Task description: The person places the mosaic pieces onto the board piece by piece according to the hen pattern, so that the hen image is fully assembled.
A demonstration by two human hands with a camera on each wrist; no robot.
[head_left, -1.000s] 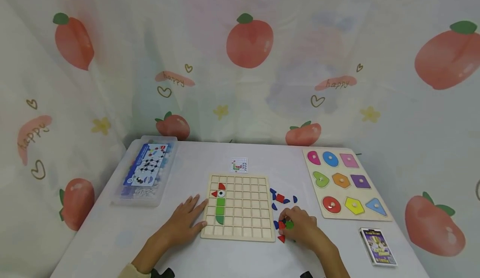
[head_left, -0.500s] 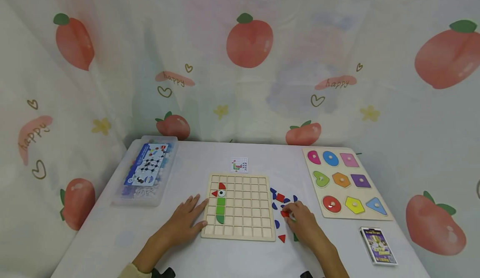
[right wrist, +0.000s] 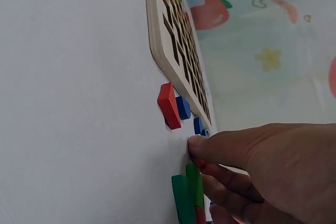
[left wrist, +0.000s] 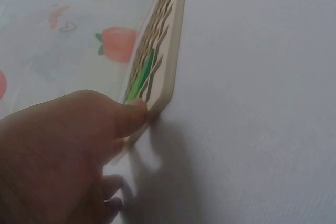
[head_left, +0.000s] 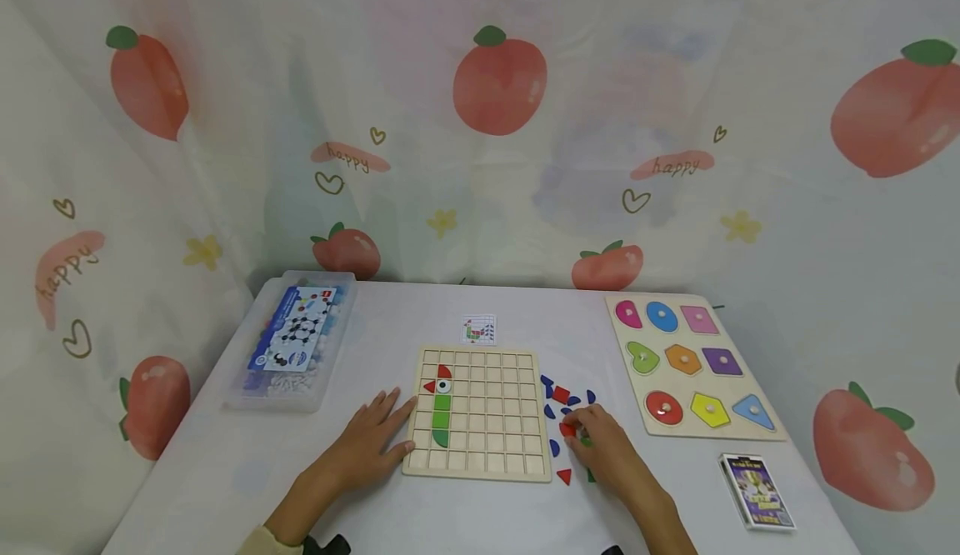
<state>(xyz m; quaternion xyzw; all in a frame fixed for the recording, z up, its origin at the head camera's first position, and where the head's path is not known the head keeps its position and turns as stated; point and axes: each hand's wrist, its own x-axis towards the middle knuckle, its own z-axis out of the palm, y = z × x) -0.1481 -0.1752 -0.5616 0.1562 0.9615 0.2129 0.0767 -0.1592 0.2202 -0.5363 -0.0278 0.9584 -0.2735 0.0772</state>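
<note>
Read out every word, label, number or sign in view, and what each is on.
"happy", three times, on the backdrop.
Label on the clear plastic box: too small to read.
Purple pack: too blurred to read.
Small picture card: nothing legible.

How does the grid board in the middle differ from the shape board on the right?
The grid board is divided into small square cells, most empty; the shape board holds nine coloured shapes. The left hand touches the grid board; no hand touches the shape board. Both are pale and lie flat.
</note>
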